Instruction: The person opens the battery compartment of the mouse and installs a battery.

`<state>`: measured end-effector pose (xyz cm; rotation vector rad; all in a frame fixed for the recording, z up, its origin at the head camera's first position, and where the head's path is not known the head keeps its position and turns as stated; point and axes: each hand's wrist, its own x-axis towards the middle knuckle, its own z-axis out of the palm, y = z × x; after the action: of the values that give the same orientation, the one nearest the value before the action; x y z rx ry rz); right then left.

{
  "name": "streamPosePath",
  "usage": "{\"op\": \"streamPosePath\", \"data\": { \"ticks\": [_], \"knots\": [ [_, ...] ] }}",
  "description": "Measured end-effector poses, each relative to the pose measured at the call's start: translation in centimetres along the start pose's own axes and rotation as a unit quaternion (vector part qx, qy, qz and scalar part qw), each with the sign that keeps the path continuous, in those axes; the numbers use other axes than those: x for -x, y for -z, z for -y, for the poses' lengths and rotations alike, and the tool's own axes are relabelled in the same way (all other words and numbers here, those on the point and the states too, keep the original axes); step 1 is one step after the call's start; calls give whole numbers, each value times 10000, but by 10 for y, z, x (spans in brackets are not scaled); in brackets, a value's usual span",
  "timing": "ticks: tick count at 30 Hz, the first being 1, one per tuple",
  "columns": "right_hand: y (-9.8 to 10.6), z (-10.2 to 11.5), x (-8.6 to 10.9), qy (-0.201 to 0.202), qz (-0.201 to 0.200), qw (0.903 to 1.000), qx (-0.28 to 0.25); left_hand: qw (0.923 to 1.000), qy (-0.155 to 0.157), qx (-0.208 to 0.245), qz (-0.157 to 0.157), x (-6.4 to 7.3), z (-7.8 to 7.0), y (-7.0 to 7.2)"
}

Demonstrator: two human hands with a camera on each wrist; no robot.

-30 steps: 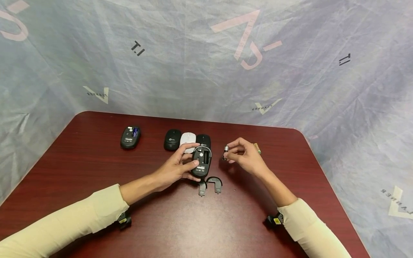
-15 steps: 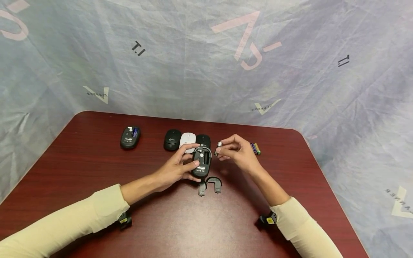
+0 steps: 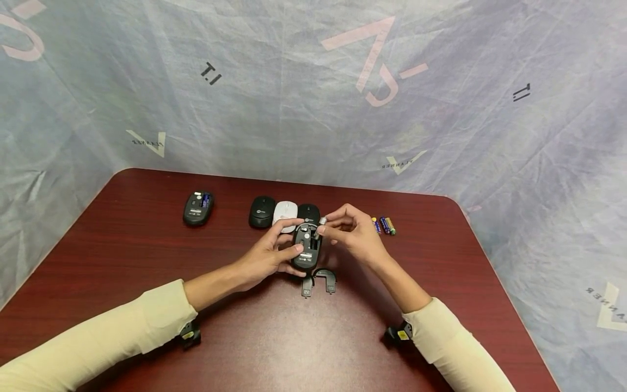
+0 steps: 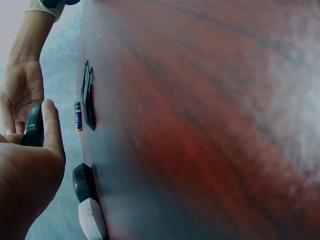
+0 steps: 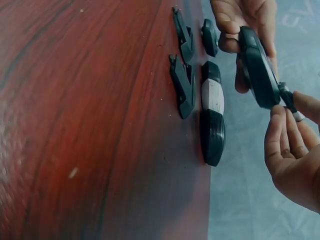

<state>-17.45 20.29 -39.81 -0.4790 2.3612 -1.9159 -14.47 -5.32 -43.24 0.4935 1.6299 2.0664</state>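
Observation:
My left hand [image 3: 266,253] grips a black computer mouse [image 3: 305,256] above the table, its underside turned up and its battery slot uncovered. Between the thumb and fingers of my right hand [image 3: 360,237] is a battery [image 3: 321,222] with a silver end, tilted over the top of that slot. In the right wrist view the battery [image 5: 287,97] overlaps the end of the mouse [image 5: 257,67]. On the table just below the held mouse lie two black battery covers, a left cover [image 3: 306,286] and a right cover [image 3: 327,279].
Behind the hands stand a black mouse [image 3: 262,211], a white mouse [image 3: 286,211] and another black mouse [image 3: 308,211] in a row. An upturned mouse [image 3: 198,208] with a blue battery in it lies far left. Several loose batteries [image 3: 388,226] lie right of the right hand.
My right hand has moved left with the battery, from beside the mouse to its slot. More of the loose batteries behind that hand now show. The left hand has stayed in place.

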Motion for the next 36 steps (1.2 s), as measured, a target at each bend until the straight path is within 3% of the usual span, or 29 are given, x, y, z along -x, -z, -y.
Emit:
{"op": "streamPosePath", "data": {
  "ticks": [5, 14, 21, 30, 36],
  "knots": [
    [-3, 1, 0, 197, 153, 9987, 441, 10000, -6, -17, -9, -1, -1, -1],
    [-3, 0, 5, -142, 342, 9953, 900, 9994, 175, -232, -204, -3, -1, -2],
    [-6, 3, 7, -504, 349, 9972, 420, 9975, 477, -334, -403, -6, -1, -5],
    [-10, 2, 6, -1058, 839, 9898, -454, 9958, 431, -365, -725, -10, -6, -10],
    [-14, -2, 6, -1274, 811, 9866, -620, 9937, 563, -307, -917, -10, -4, -13]
  ]
}}
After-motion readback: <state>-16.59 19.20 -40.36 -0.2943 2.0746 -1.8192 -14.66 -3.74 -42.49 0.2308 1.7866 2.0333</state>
